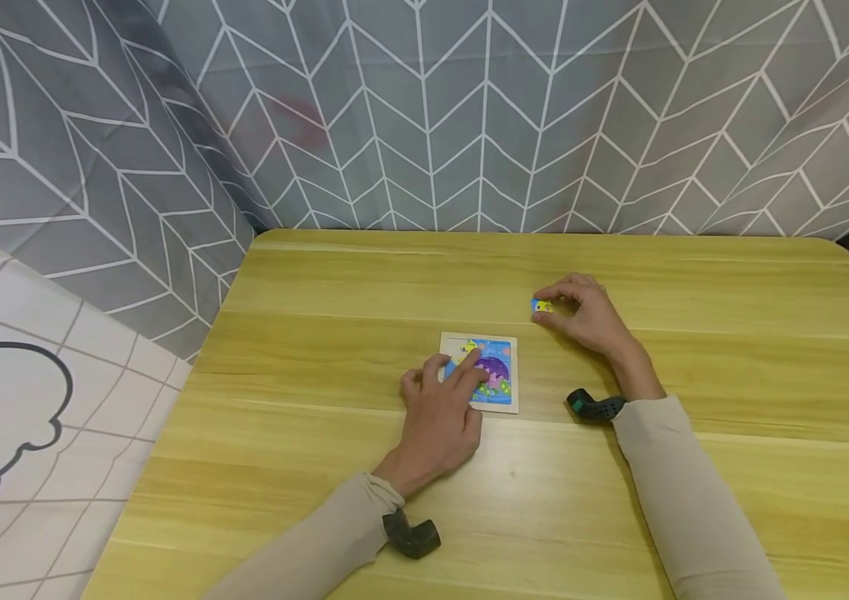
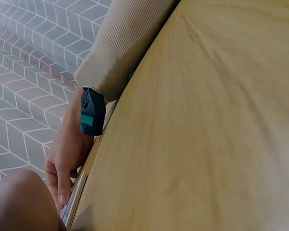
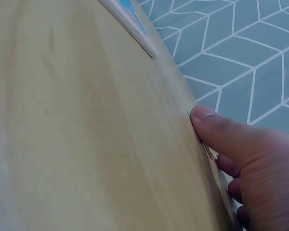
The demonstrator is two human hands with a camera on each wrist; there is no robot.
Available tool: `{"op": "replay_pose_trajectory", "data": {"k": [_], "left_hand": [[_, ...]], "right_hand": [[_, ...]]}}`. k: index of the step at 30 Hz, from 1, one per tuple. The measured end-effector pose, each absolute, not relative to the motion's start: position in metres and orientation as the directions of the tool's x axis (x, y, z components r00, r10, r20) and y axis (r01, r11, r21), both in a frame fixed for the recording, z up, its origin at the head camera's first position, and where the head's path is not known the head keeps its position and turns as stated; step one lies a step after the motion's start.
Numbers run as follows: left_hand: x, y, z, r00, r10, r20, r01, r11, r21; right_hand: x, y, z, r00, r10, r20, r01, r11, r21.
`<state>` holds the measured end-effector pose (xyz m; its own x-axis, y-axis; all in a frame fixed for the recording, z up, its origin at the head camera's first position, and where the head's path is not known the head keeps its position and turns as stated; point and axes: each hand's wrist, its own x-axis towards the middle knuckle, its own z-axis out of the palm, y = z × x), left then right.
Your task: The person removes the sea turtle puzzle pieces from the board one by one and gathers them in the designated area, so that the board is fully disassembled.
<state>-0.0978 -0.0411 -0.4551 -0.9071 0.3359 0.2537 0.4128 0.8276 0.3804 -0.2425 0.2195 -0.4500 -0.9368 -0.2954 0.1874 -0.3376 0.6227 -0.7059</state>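
A small square jigsaw puzzle in a pale wooden tray (image 1: 515,383) lies on the table, its picture showing a purple shape on blue. My left hand (image 1: 439,417) rests on it from the near left, with fingers spread over the picture and covering part of it. The tray's upper left shows bare pale wood. Beyond the tray and to its right, my right hand (image 1: 591,321) pinches a blue and yellow puzzle piece (image 1: 541,306) between thumb and fingers. In the right wrist view the thumb (image 3: 224,132) shows close over the tabletop, and the piece is mostly hidden.
The wood-grain table (image 1: 319,350) reaches back to a grey curtain (image 1: 454,117) with white zigzag lines. A white cloth with dark line drawings (image 1: 4,433) hangs at the left. Dark wrist cameras (image 1: 412,535) stick out from both sleeves, low over the table.
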Motion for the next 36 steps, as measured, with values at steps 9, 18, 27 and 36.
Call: {"op": "replay_pose_trajectory", "data": {"k": [9, 18, 27, 36], "left_hand": [[-0.098, -0.041, -0.454, -0.902, 0.341, 0.265, 0.422, 0.826, 0.374], [-0.099, -0.041, -0.456, -0.902, 0.348, 0.256, 0.423, 0.830, 0.364], [-0.098, -0.041, -0.457, -0.899, 0.351, 0.262, 0.428, 0.831, 0.355], [-0.098, -0.041, -0.455, -0.899, 0.350, 0.264, 0.428, 0.828, 0.361]], "right_hand": [[-0.243, 0.217, -0.451, -0.935, -0.276, 0.223, -0.351, 0.628, -0.694], [-0.242, 0.218, -0.452, -0.932, -0.266, 0.247, -0.360, 0.585, -0.727], [-0.240, 0.216, -0.452, -0.927, -0.241, 0.287, -0.374, 0.551, -0.746], [-0.234, 0.203, -0.446, -0.876, -0.262, 0.405, -0.481, 0.520, -0.706]]}}
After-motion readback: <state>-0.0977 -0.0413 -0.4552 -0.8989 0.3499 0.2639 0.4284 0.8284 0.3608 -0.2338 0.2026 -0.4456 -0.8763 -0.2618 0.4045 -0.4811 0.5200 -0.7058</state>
